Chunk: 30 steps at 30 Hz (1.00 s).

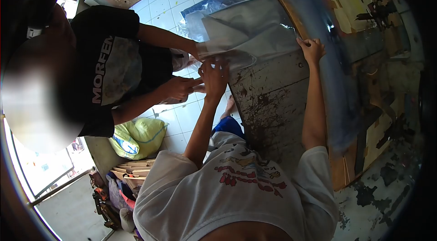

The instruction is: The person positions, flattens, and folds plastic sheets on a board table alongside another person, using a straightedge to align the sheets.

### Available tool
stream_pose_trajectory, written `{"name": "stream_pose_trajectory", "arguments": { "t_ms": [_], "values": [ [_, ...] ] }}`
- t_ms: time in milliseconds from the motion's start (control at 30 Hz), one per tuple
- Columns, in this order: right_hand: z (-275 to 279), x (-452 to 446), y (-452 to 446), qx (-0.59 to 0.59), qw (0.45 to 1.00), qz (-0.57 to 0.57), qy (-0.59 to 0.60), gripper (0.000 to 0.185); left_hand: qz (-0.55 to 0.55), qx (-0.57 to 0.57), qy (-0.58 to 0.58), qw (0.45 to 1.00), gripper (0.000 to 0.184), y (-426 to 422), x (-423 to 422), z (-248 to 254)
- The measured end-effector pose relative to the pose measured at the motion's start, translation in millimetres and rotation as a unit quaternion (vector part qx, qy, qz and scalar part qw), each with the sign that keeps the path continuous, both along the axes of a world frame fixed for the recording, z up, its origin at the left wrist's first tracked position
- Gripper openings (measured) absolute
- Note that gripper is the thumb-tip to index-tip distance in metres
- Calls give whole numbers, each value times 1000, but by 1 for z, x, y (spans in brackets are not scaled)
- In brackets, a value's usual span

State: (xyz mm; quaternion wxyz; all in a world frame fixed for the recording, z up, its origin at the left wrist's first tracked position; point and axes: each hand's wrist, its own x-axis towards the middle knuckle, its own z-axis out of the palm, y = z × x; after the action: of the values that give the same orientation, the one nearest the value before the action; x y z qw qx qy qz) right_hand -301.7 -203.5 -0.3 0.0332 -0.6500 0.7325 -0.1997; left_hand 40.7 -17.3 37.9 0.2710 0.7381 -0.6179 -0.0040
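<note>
the thumb and fingers of a worker's right hand (313, 51) are pinched together on the right edge of a clear plastic sheet (259, 25), while the left hand (214, 79), fingers bent and a little apart, is at the sheet's near left corner; whether it has hold of the plastic cannot be told. the sheet lies just beyond and between the two hands, its long axis running roughly left to right, its left end reaching past the edge of the scuffed surface (268, 100). neither hand is clearly nearer, with one at each end. just beside the left hand, a co-worker's hand (177, 87) points in from the left, below that person's other arm (170, 41), which reaches to the sheet's left end, its fingers mostly hidden. to the right of the right hand, a bluish plastic bundle (337, 72) is blurred. farther out, blue plastic (216, 2) lies on the tiled floor (175, 143), and a bulging yellow-green sack (143, 137) rests on the left, its contents out of sight.
</note>
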Motion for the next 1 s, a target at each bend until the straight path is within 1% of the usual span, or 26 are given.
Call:
{"name": "stream_pose_trajectory", "arguments": {
  "t_ms": [33,133,167,267,300,400,433,533,633,733,833,933,1000],
  "values": [
    [1,0,-1,-3,1000,0,-1,47,39,-16,3,999,42,-4,5,-6],
    [0,0,1,0,1000,0,2,47,167,-10,84,982,57,-9,20,-10],
    [1,0,0,3,1000,0,6,47,168,40,166,971,68,-12,26,-3],
    [0,2,0,-3,1000,2,10,46,165,31,256,952,69,-15,42,-3],
    [-1,1,0,-8,1000,0,11,46,193,83,256,944,73,-13,45,1],
    [-3,-1,-2,-7,1000,9,-5,45,167,142,306,926,64,-8,45,16],
    [-3,-1,-2,-5,1000,6,-2,46,133,144,317,928,49,-8,54,-2],
    [-1,1,-1,-7,1000,1,6,46,127,178,287,933,39,-9,54,-3],
    [-4,0,-1,-21,1000,4,7,47,106,163,312,930,36,-7,51,3],
    [-5,-2,-1,-13,1000,10,-5,47,95,121,324,933,39,-5,54,-13],
    [-2,-2,-1,-4,1000,11,-10,46,83,134,350,924,40,-6,54,-14],
    [-2,-1,-1,-7,1000,11,-3,46,71,135,360,920,37,-5,52,-24],
    [-2,-1,-1,-6,1000,15,-3,46,40,77,454,887,34,-1,48,-37]
  ]
}}
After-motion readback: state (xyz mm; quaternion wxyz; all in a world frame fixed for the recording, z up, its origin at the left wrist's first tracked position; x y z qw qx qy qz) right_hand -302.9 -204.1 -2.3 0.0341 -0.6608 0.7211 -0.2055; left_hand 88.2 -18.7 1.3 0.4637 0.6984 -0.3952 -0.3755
